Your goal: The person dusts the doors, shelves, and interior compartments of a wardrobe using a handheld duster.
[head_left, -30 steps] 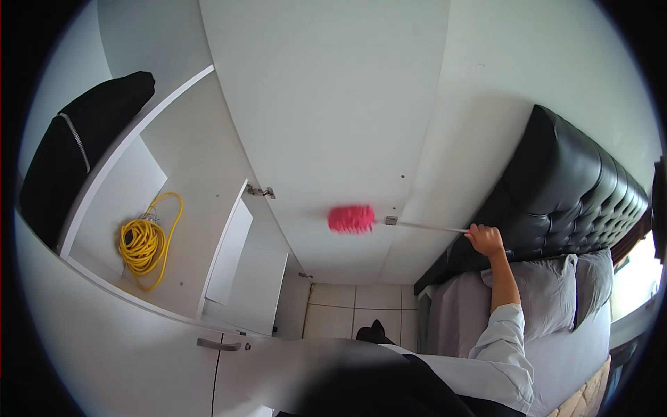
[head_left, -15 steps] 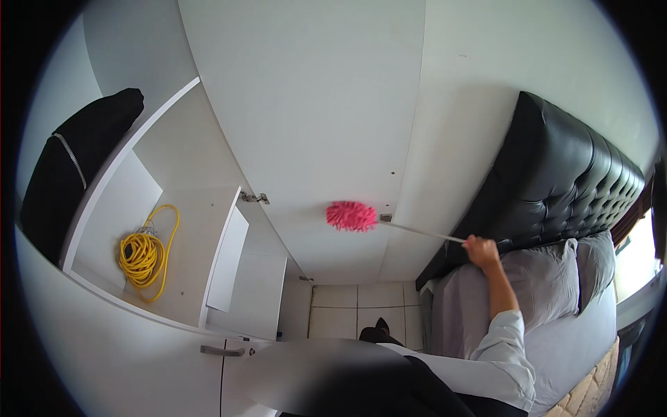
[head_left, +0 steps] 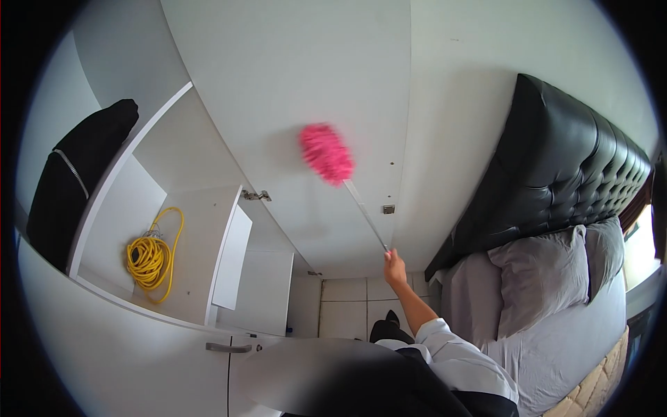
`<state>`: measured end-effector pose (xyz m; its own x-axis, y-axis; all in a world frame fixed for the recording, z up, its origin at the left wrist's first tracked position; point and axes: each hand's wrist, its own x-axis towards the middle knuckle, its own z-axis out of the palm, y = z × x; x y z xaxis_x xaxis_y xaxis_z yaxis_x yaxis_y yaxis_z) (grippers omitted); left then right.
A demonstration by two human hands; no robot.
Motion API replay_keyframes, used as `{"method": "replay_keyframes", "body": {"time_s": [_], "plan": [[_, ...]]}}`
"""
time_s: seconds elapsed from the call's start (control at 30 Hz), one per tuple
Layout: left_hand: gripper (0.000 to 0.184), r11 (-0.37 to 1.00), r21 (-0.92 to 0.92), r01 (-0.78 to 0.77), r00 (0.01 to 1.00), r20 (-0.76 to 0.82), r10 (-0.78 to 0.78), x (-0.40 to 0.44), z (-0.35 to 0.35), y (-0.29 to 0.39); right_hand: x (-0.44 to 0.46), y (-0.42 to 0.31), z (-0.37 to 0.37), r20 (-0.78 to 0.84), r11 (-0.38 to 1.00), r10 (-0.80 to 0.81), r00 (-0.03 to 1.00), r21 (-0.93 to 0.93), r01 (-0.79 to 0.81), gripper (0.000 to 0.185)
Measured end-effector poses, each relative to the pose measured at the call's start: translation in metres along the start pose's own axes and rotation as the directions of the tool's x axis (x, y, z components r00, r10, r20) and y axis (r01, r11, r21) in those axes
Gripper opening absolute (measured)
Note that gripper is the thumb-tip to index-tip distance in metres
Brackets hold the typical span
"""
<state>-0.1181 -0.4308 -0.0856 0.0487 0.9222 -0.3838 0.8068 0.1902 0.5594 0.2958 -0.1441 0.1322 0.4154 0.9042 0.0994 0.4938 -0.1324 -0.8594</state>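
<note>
Nearest, at the lower left, was a white cupboard front with a grey handle (head_left: 229, 347) and a lock beside it. To the right of that, a white sleeve (head_left: 455, 351) led up to the right hand (head_left: 394, 268). Its fingers were closed round the near end of the duster's rod (head_left: 365, 214). The left hand was out of view, so its state could not be told.

Beyond the hand, the duster (head_left: 326, 154) slanted far and to the left, its fluffy pink head in front of the white panel (head_left: 292, 62). The head was blurred, and whether it touched the panel could not be told. On the right stood the bed, with a grey pillow (head_left: 545, 278) and a black headboard (head_left: 583, 153); on the left, a coiled yellow cable (head_left: 149, 263) lay in a compartment, with a black zipped bag (head_left: 55, 201) farther left.

The stroke seemed to call for a light, even pressure, with overlapping passes and the rod angled so that only the soft fibres met the panel. Care looked wise near the hinge (head_left: 256, 196) and the metal plate (head_left: 388, 209), where fibres could snag. No brand, label or writing was readable.
</note>
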Motion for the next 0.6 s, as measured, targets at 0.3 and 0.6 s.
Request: {"method": "replay_keyframes", "body": {"time_s": [0.3,0.6], "plan": [[0.027,0.987,-0.143,0.077,0.991,-0.101,-0.092,-0.038,0.028,0.001,-0.054,0.121,-0.044,0.178,0.843,0.087,0.98,-0.538,0.023,0.029],[0.027,0.942,-0.305,0.142,0.948,-0.233,-0.218,-0.055,0.101,-0.039,0.064,-0.049,-0.083,-0.084,0.655,-0.632,0.771,-0.589,0.473,0.023]]}}
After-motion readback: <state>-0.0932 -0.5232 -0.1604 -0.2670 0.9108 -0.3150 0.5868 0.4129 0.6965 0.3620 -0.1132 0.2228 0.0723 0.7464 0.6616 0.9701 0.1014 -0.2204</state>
